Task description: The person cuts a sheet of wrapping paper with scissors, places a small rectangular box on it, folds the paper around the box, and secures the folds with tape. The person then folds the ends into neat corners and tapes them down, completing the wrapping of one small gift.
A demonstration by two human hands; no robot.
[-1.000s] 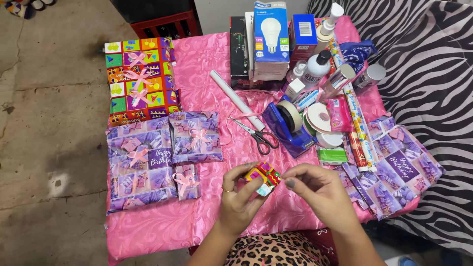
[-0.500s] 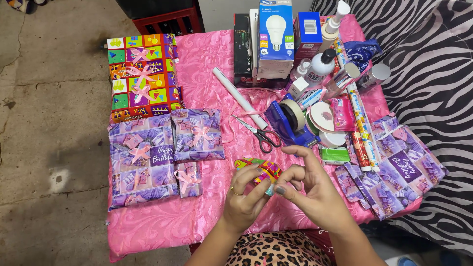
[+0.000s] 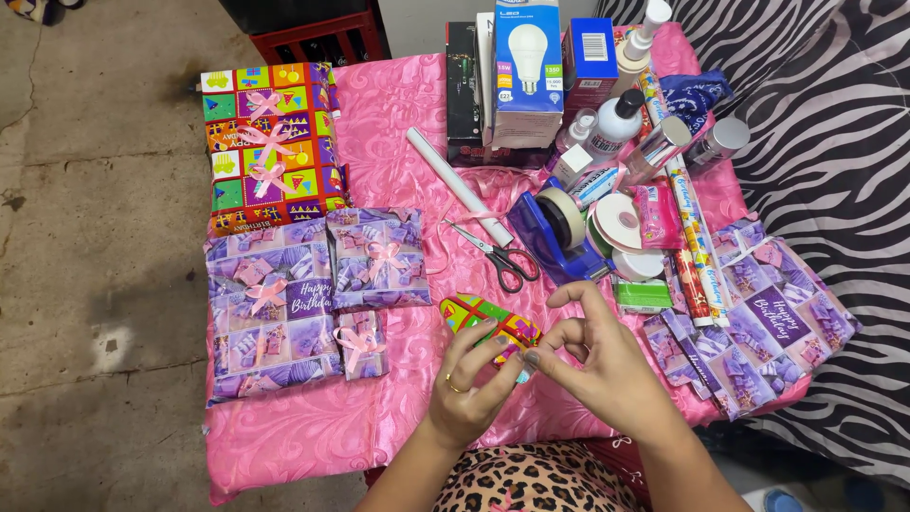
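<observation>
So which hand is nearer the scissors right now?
Right. The right hand sits just below and slightly right of the scissors, its raised fingers close to the handles. The left hand is lower, holding the small multicoloured wrapped parcel.

Just one view here, head-mounted, looking steeply down and forward over the pink cloth (image 3: 398, 123). It sits close above the near edge of that cloth, so the whole cloth fits in frame. Bare concrete floor (image 3: 95, 237) shows left of it, zebra-print fabric (image 3: 834, 142) right.

Multicoloured checked parcel (image 3: 479, 315), pink cloth (image 3: 398, 123)
</observation>
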